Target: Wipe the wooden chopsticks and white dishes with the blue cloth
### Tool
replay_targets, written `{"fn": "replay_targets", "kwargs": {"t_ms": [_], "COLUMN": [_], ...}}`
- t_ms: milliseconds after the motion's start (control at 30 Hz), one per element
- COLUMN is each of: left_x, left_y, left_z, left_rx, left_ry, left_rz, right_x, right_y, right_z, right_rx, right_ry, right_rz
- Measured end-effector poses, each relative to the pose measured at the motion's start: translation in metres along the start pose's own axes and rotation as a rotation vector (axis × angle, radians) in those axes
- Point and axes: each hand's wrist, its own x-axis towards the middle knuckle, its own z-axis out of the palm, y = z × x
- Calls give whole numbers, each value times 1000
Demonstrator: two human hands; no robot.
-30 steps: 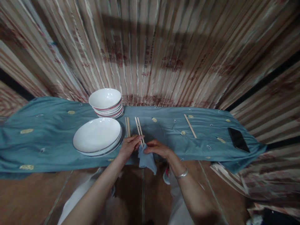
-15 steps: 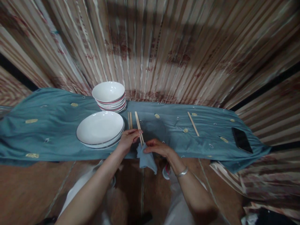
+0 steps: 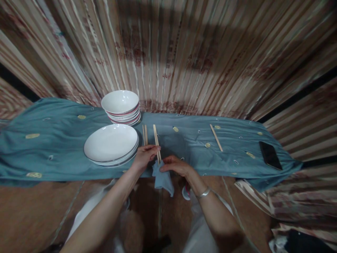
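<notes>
Between the fingers of my left hand (image 3: 144, 155) is a pair of light wooden chopsticks (image 3: 156, 135), pointing away from me over the near half of the table. My right hand (image 3: 177, 166) pinches a blue cloth (image 3: 163, 182) around their near ends, and the cloth hangs past the table edge. More chopsticks (image 3: 145, 134) lie just left of the held pair, partly hidden behind my left hand. Farther right, another pair of chopsticks (image 3: 216, 137) rests on the tablecloth.
A teal cloth with yellow motifs covers the long table (image 3: 184, 140). Left of my hands stand a stack of white plates (image 3: 111, 144) and, behind it, a stack of white bowls (image 3: 120, 102). A black phone (image 3: 270, 155) lies at the right end. A striped curtain (image 3: 168, 59) hangs behind.
The far tips of the held chopsticks have swung slightly right. Both hands keep their grips, and the whole view has shifted a little.
</notes>
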Motion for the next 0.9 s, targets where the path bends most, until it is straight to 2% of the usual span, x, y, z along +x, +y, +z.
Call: {"fn": "replay_targets", "kwargs": {"t_ms": [233,900], "left_x": [-4,4], "left_y": [-8,-5], "left_z": [4,3], "left_rx": [75,-9], "left_ry": [-87,37], "left_rz": [-14,-3], "right_x": [0,0], "right_y": [-5,1], "right_z": [-6,0], "right_rx": [53,18], "right_ry": [107,0], "right_rz": [-64,12]}}
